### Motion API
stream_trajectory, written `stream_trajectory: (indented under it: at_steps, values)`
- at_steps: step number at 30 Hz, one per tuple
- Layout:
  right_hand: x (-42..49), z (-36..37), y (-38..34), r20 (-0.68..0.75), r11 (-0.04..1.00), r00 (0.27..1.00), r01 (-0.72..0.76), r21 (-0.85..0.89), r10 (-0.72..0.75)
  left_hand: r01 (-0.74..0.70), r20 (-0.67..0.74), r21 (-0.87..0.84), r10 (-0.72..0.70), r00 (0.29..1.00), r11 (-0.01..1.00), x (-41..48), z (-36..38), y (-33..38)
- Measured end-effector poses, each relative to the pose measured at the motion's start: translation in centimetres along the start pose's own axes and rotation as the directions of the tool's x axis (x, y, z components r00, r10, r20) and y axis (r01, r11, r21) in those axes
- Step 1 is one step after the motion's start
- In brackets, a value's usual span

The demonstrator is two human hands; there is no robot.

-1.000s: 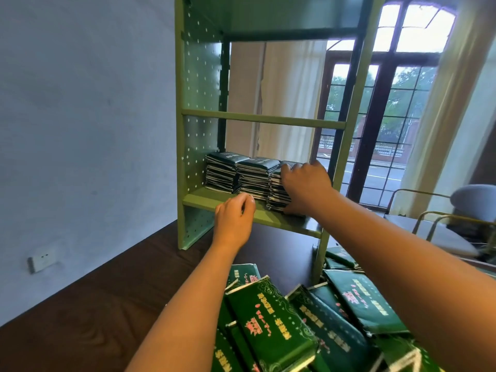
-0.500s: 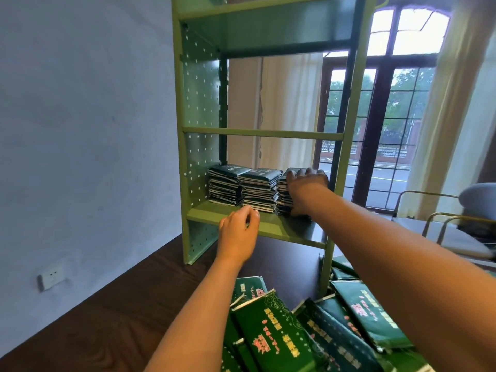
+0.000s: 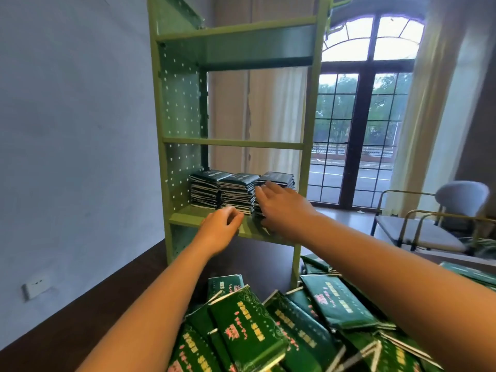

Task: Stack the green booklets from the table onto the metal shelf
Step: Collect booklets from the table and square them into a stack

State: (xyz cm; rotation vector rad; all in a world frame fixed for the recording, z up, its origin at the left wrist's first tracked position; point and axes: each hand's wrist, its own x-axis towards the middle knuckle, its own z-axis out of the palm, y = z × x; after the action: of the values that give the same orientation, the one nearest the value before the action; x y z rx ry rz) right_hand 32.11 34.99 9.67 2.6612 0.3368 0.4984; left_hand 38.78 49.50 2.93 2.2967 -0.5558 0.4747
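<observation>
Three stacks of green booklets (image 3: 228,189) stand side by side on the lowest board of the green metal shelf (image 3: 185,216). My right hand (image 3: 281,206) lies with straight fingers against the front of the rightmost stack (image 3: 276,177). My left hand (image 3: 221,229) hovers at the shelf's front edge, below the middle stack, fingers loosely curled and holding nothing. A loose heap of green booklets (image 3: 249,328) covers the dark table (image 3: 80,312) in front of me.
The shelf stands on the table against a pale wall with a socket (image 3: 35,287). Its upper boards (image 3: 233,143) hold nothing. Behind it are curtains and a tall window (image 3: 357,135). Chairs (image 3: 429,224) stand at the right.
My right hand has slid back from the top of the rightmost stack to its front face. The left hand stays by the shelf edge. My head has tilted upward.
</observation>
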Motion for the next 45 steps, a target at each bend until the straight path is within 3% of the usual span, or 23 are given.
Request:
stream_trajectory:
  at_steps: [3, 9, 14, 16, 19, 27, 29, 33, 40, 42, 45]
  values:
    - [-3.9, 0.1, 0.5, -0.038, 0.991, 0.993, 0.113, -0.074, -0.116, -0.12, 0.011, -0.01, 0.12, 0.993, 0.993, -1.7, -0.4, 2.0]
    - [-12.1, 1.2, 2.3, 0.087, 0.993, 0.989, 0.119, 0.007, -0.119, -0.217, 0.326, -0.029, 0.214, 0.921, 0.976, -5.4, -0.1, 7.6]
    - [-17.4, 2.6, 4.7, 0.243, 0.993, 0.969, 0.016, 0.116, -0.044, -0.156, 0.552, 0.029, 0.114, 0.826, 0.987, -8.6, 1.7, 12.2]
    - [-19.1, 3.0, 5.6, 0.272, 0.988, 0.962, -0.018, 0.152, -0.025, -0.127, 0.606, 0.18, -0.009, 0.795, 0.975, -9.5, 3.0, 13.3]
    - [-21.7, 3.8, 7.0, 0.298, 0.981, 0.955, -0.056, 0.184, -0.002, -0.102, 0.552, 0.422, -0.165, 0.817, 0.901, -10.3, 5.4, 14.6]
    - [-27.3, 4.5, 9.4, 0.251, 0.937, 0.967, -0.122, 0.327, 0.039, 0.127, 0.345, 0.52, -0.344, 0.874, 0.845, -10.2, 9.5, 15.9]
    - [-27.7, 4.7, 9.6, 0.236, 0.929, 0.97, -0.131, 0.346, 0.049, 0.189, 0.337, 0.473, -0.375, 0.864, 0.86, -10.2, 10.2, 16.0]
    - [-26.8, 5.8, 9.4, 0.156, 0.942, 0.985, -0.115, 0.317, 0.068, 0.317, 0.278, 0.203, -0.365, 0.888, 0.926, -10.0, 10.6, 16.1]
    - [-26.2, 8.0, 9.6, 0.017, 0.926, 0.985, -0.167, 0.34, 0.171, 0.309, 0.146, -0.096, -0.293, 0.945, 0.946, -10.7, 10.0, 17.4]
    - [-26.8, 8.3, 10.2, -0.064, 0.941, 0.982, -0.153, 0.302, 0.18, 0.348, 0.153, -0.275, -0.317, 0.936, 0.896, -10.7, 10.1, 17.7]
    - [-28.3, 8.3, 11.3, -0.186, 0.896, 0.935, -0.212, 0.391, 0.302, 0.471, 0.25, -0.629, -0.413, 0.876, 0.618, -11.1, 10.4, 19.0]
